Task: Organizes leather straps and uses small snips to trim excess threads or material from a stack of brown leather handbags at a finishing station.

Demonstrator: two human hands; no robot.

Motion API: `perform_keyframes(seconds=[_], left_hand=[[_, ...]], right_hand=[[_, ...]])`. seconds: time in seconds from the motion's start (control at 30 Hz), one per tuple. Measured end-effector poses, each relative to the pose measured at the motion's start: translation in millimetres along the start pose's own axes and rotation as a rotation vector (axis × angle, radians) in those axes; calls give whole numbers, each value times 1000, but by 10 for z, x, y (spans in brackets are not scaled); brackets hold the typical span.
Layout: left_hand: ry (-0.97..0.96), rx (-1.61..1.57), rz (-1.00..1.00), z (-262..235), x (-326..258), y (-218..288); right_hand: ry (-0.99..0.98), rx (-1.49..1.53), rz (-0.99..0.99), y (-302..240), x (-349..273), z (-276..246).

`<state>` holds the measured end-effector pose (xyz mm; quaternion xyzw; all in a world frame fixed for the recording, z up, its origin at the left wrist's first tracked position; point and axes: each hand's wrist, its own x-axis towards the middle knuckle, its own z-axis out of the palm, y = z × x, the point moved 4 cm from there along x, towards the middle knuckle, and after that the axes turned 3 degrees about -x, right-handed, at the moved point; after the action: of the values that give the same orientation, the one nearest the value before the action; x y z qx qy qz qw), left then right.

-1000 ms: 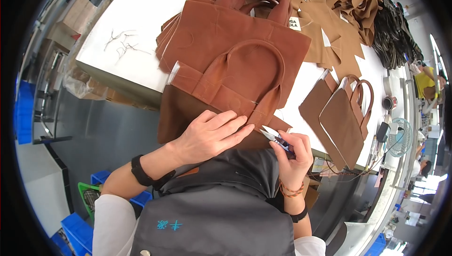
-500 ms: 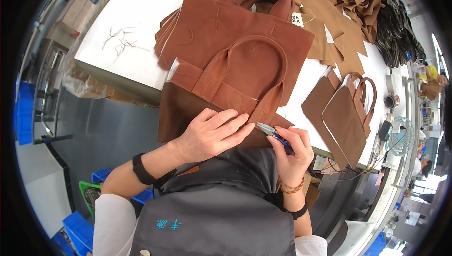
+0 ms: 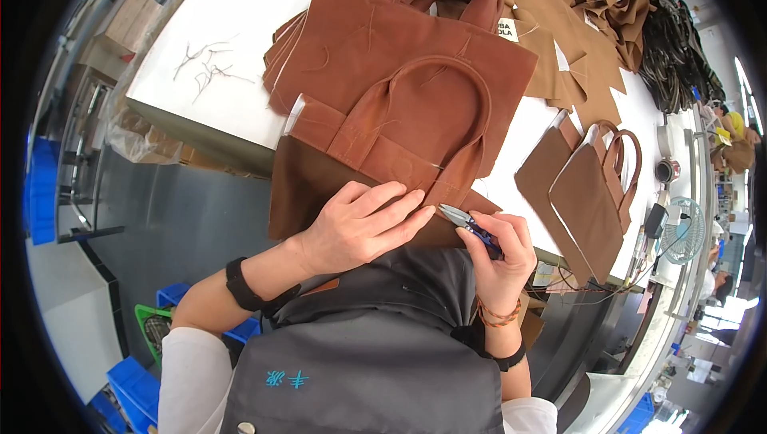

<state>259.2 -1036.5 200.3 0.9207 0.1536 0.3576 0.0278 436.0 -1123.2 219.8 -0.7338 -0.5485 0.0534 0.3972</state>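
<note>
Along the table's near edge lies a bag panel (image 3: pixel 307 186) with a dark brown lower part, a reddish-brown top band and a looped handle (image 3: pixel 484 114). My left hand (image 3: pixel 347 226) is closed on its near side, fingers laid together across the surface; the thumb is hidden. In my right hand (image 3: pixel 507 254) is a pair of thread snips (image 3: pixel 471 224) with blue handles, gripped between thumb and fingers. Their metal tips point left, close to my left fingertips and the handle's base. Loose threads hang from the stitching. Behind is a stack of reddish-brown bag panels (image 3: pixel 415 35).
Cut threads (image 3: pixel 209 67) lie on the white table (image 3: pixel 180 95) at left. Two brown handled panels (image 3: pixel 587 202) rest at right, near a small fan (image 3: pixel 681 230). Brown pieces (image 3: pixel 551 27) and black straps (image 3: pixel 679 51) are piled at the far right. Blue crates (image 3: pixel 136 394) stand below.
The snips and my right hand have shifted very slightly to the right, away from my left fingertips. My left hand and the panel look nearly unmoved.
</note>
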Motion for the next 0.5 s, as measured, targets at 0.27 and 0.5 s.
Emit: perform_keyframes(seconds=[0.27,0.5], left_hand=[[-6,-1,-3,-8,10,4],[7,14,-11,2,-6,13]], right_hand=[[48,-2,-35,35,7,-2],[-25,-15,14,-2,-1,-5]])
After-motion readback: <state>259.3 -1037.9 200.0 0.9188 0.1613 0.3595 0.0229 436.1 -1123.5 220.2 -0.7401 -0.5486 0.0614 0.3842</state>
